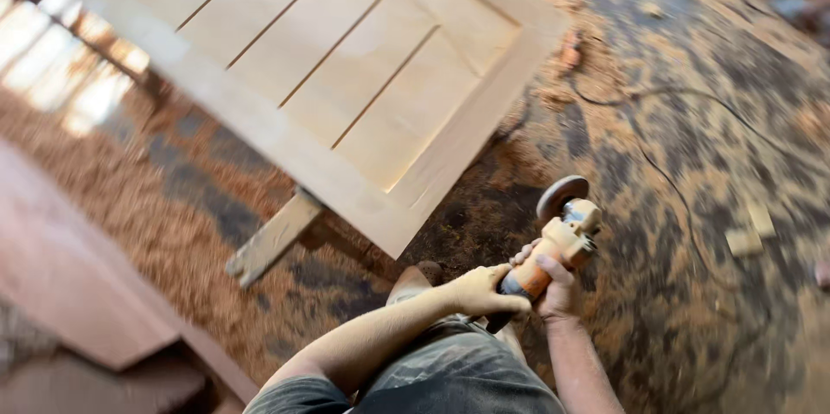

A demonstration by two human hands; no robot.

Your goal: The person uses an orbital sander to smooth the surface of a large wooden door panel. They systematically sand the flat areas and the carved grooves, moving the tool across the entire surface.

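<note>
Now I hold the angle grinder (553,254) with both hands, low in front of my body and just beside the near corner of the wooden door panel (346,77). My left hand (484,291) is closed around the rear of the orange body, the fingers wrapped tight, and my right hand (558,293) is closed on it from below, near the head. The sanding disc (562,196) points up and away from me; it does not touch the wood, it is apart from the panel edge. The panel lies flat on a wooden support (272,241), above the floor (692,163) which is covered with sawdust. I think a good way is to keep both grips firm, bring the disc almost flat to the panel and move along the grain with light pressure, so it makes no deep marks. The thin cable (683,198) lies on the floor at my right, and I judge it should stay behind the disc.
</note>
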